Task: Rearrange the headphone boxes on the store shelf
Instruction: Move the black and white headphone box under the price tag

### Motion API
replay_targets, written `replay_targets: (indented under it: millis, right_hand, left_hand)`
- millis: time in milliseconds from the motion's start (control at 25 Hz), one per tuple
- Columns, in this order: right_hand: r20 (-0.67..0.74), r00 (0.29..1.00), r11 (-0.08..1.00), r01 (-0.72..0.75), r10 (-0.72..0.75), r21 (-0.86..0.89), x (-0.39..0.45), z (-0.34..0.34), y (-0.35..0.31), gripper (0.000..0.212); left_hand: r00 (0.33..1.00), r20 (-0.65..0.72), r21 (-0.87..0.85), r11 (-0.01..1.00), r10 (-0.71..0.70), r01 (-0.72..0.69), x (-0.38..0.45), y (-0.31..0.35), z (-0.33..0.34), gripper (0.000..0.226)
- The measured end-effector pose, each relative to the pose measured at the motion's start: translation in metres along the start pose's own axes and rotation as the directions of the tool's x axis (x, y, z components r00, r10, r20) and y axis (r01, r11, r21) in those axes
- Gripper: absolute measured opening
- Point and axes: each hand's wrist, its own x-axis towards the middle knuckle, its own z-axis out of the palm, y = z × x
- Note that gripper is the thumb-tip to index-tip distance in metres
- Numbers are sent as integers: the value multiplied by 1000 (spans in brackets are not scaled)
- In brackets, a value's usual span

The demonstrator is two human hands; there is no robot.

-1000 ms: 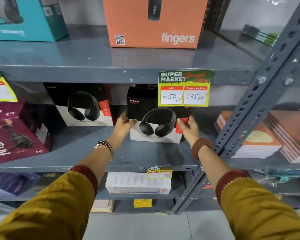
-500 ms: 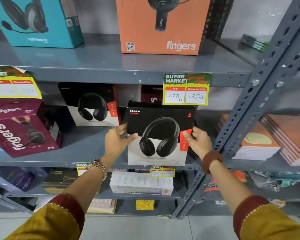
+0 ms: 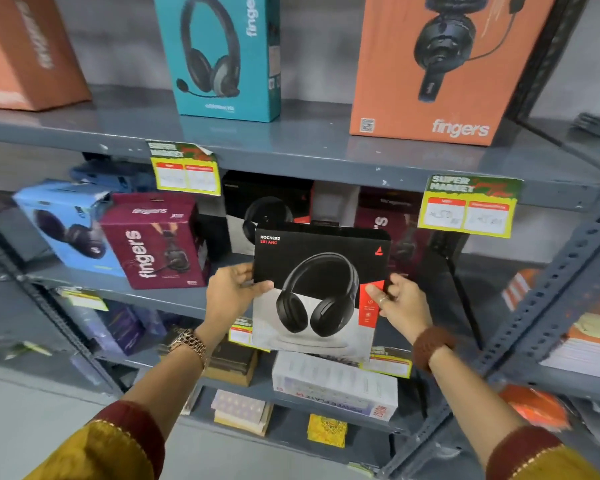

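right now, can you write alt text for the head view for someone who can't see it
Two hands, left hand and right hand, hold a black Rockerz headphone box upright by its side edges, in front of a grey metal shelf. Teal, orange, maroon and blue headphone boxes stand on the shelves behind.

Left hand (image 3: 234,294) and right hand (image 3: 400,306) grip black headphone box (image 3: 317,289) by its sides, apparently clear of grey shelf (image 3: 174,296).

a shop aisle: grey slotted-steel shelving (image 3: 326,157) stocked with boxed headphones, among them a teal box (image 3: 222,57) and an orange "fingers" box (image 3: 430,67), with yellow "super market" price tags (image 3: 470,206) clipped to shelf edges.
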Motion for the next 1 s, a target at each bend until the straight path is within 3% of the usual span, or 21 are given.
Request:
replay_targets:
  millis: [120, 320, 520, 760, 800, 880, 1000]
  right_hand:
    - [26, 999, 999, 44, -44, 1, 14, 44, -24, 22]
    - [-11, 999, 997, 47, -48, -56, 45, 111, -55, 30]
    - [-90, 996, 996, 20, -28, -85, 78, 152, -68, 26]
    - [-128, 992, 996, -18, 7, -83, 90, 172, -74, 12]
    - [-140, 990, 996, -33, 21, -81, 87, 174, -76, 14]
    - [-236, 972, 997, 0, -19, -79, 78, 179, -83, 40]
    - [-423, 860, 958, 262, -285, -112, 60, 188, -106, 64]
  left_hand:
    - [999, -36, 53, 998, 24, -23, 24, -12, -30, 43]
    - [991, 128, 81, 996, 33, -43, 80, -35, -66, 70]
    - [977, 209, -46, 998, -34, 45, 127, -53, -78, 84]
    - [952, 296, -150, 981, -77, 126, 139, -72, -86, 83]
    - [953, 294, -174, 977, -70, 126, 137, -74, -87, 81]
    - [962, 263, -227, 964, -77, 139, 132, -78, -92, 72]
    - [983, 171, -296, 948, -71, 120, 124, -86, -110, 49]
